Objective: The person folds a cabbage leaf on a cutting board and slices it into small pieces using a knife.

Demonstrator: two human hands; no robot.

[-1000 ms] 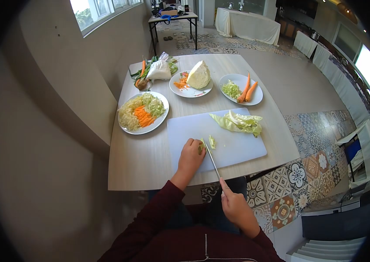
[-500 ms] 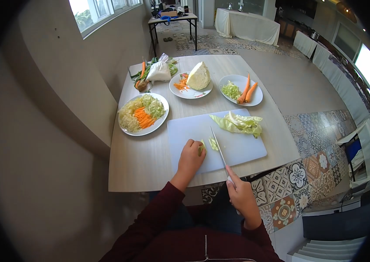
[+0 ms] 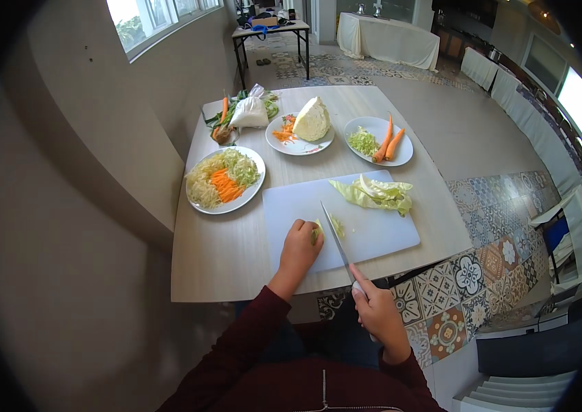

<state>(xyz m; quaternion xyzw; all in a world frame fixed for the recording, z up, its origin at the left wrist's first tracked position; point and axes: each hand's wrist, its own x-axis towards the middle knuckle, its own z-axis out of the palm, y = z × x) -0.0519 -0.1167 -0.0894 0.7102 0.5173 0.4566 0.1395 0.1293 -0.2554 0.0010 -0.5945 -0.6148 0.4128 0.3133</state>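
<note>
On the white cutting board (image 3: 298, 204), my left hand (image 3: 299, 247) is closed on a small piece of cabbage (image 3: 316, 234), mostly covered by the fingers. My right hand (image 3: 377, 307) grips a knife (image 3: 336, 238) by its white handle, the forefinger along the top. The blade points away from me over the board, just right of my left fingertips. Beside the blade lie thin cut cabbage strips (image 3: 338, 225). Larger cabbage leaves (image 3: 375, 193) rest at the board's back right.
A plate (image 3: 261, 180) of shredded vegetables stands left of the board. Behind are a plate (image 3: 305, 147) with a cabbage wedge (image 3: 312, 119), another (image 3: 408, 150) with carrots (image 3: 388, 141), and a white plastic bag (image 3: 250, 112) beside greens. A wall borders the left.
The knife first moved right, away from my left hand, then swung back left toward the fingers. The cut strips shifted slightly right. My left hand has barely moved.
</note>
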